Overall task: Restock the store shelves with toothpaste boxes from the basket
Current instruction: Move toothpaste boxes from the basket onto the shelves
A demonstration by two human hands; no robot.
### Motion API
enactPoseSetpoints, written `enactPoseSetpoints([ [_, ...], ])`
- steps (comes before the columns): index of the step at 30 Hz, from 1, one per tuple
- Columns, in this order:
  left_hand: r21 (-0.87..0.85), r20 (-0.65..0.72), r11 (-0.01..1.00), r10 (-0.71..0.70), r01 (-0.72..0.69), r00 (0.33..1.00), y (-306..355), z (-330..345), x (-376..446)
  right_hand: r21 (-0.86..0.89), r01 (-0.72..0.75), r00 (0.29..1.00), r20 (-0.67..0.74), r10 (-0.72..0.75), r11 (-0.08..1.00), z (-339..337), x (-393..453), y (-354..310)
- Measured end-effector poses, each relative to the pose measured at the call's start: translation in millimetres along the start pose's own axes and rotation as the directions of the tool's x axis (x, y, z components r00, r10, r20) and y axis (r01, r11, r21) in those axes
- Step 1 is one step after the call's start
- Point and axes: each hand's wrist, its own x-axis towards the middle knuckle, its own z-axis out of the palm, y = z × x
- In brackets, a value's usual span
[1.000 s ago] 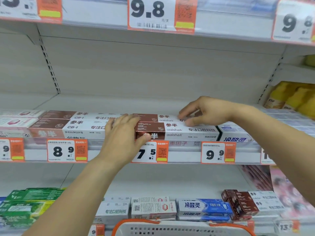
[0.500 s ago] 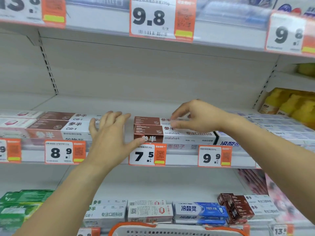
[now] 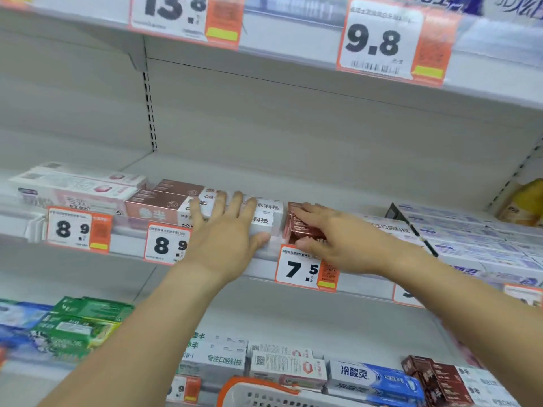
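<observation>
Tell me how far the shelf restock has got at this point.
Done: brown-and-white boxes already line the middle shelf front. In hand: the left hand lies flat on that row while the right hand grips the end of a brown box above the 7.5 tag. Left: the shelf stays bare behind the row; the basket contents are out of sight.

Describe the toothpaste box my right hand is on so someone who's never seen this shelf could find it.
Go to the middle shelf and find the 7.5 price tag. Right above it, under the right hand, lies the dark brown box. Its brown end faces left towards the white end of the neighbouring box under the left hand.
</observation>
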Motion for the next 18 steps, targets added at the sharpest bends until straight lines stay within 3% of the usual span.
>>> enactPoseSetpoints([
  [3,0.018,0.0,0.999,0.033,-0.033,0.999,6,0,0,-0.097,-0.021,0.999,-0.04,0.017,0.995,16,-8,1],
  [7,0.03,0.014,0.999,0.027,-0.027,1.0,9,1,0,-0.082,-0.079,0.994,-0.082,0.072,0.994,24,-8,1],
  [18,0.035,0.003,0.994,0.105,-0.105,0.994,38,6,1,-0.123,-0.069,0.984,-0.172,0.047,0.99,37,-11,-1],
])
